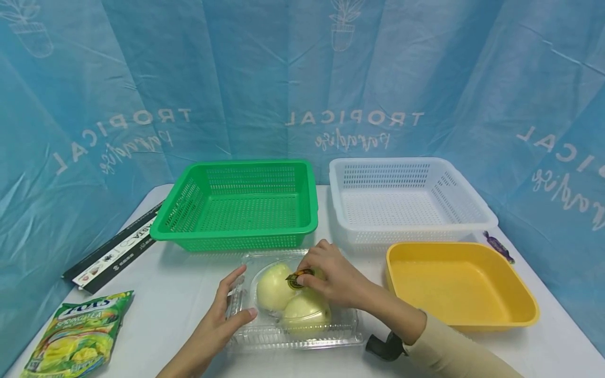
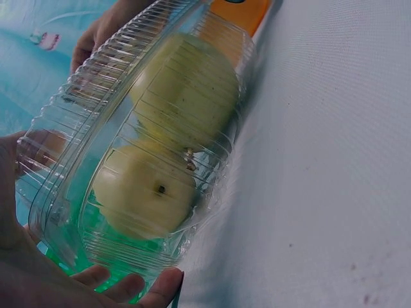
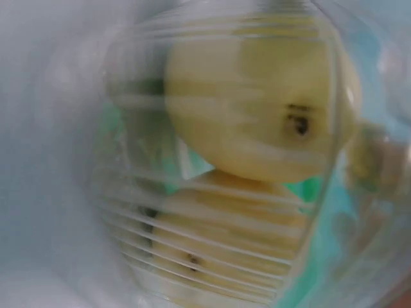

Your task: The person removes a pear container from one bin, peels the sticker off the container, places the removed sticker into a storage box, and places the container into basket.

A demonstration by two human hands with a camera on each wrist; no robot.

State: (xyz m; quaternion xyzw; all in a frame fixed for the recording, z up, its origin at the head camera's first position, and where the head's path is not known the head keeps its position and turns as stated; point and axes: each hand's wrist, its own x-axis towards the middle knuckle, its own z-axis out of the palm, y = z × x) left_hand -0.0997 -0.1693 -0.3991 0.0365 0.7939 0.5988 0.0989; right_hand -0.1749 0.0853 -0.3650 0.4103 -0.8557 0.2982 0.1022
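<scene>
A clear plastic clamshell box (image 1: 326,336) lies near the front of the white table with round pale yellow-green fruits (image 1: 307,312) inside, like apples or pears. Over its lid my right hand (image 1: 331,275) pinches a small candy in a dark wrapper (image 1: 294,278) with yellow and orange print, between thumb and fingers. My left hand (image 1: 219,315) is at the box's left side, thumb over the lid's edge and fingers extended. In the left wrist view, its fingertips (image 2: 164,289) lie along the box's end wall. The right wrist view is blurred and shows the fruits (image 3: 250,102) through the plastic.
Behind the box stand a green basket (image 1: 236,231) and a white basket (image 1: 416,228). A yellow tray (image 1: 454,283) is at the right, with a purple-wrapped candy (image 1: 498,245) beyond it. At the left lie a long black pasta box (image 1: 115,249) and a green candy bag (image 1: 77,336).
</scene>
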